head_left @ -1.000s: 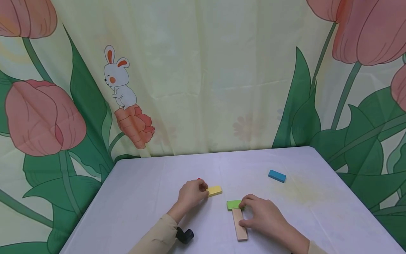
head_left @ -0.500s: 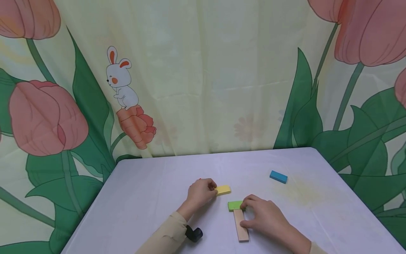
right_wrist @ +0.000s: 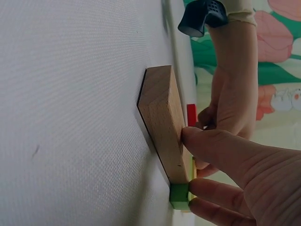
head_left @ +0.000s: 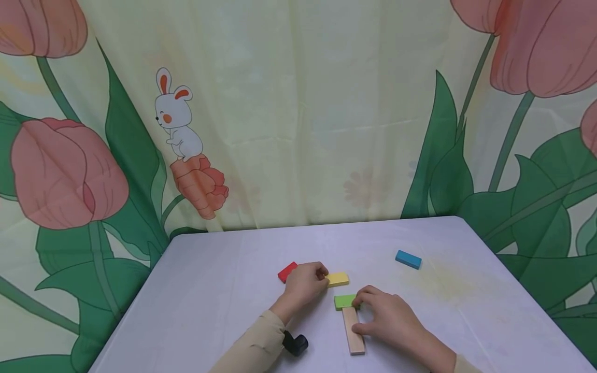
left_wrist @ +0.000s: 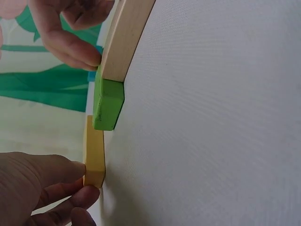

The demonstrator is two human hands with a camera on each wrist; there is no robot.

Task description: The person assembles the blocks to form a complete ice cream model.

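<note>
My left hand (head_left: 304,284) pinches the near-left end of a small yellow block (head_left: 338,280), which lies on the white table. Close by, a green block (head_left: 343,302) lies crosswise at the far end of a long plain wooden block (head_left: 352,334), the two touching in a T shape. My right hand (head_left: 394,317) rests against this pair: fingertips touch the right end of the green block, and the thumb (right_wrist: 202,141) touches the wooden one. In the left wrist view, the yellow block (left_wrist: 94,150) sits just beyond the green block (left_wrist: 109,103).
A red block (head_left: 286,271) lies left of my left hand, partly covered by it. Farther off to the right is a blue block (head_left: 408,259). A black wrist camera (head_left: 296,344) sticks out from the left sleeve. Behind the table (head_left: 210,311) hangs a flowered curtain (head_left: 298,114).
My left hand has slid the yellow block to the right, nearer the green block, and more of the red block shows behind it. The right hand and its two blocks look unmoved.
</note>
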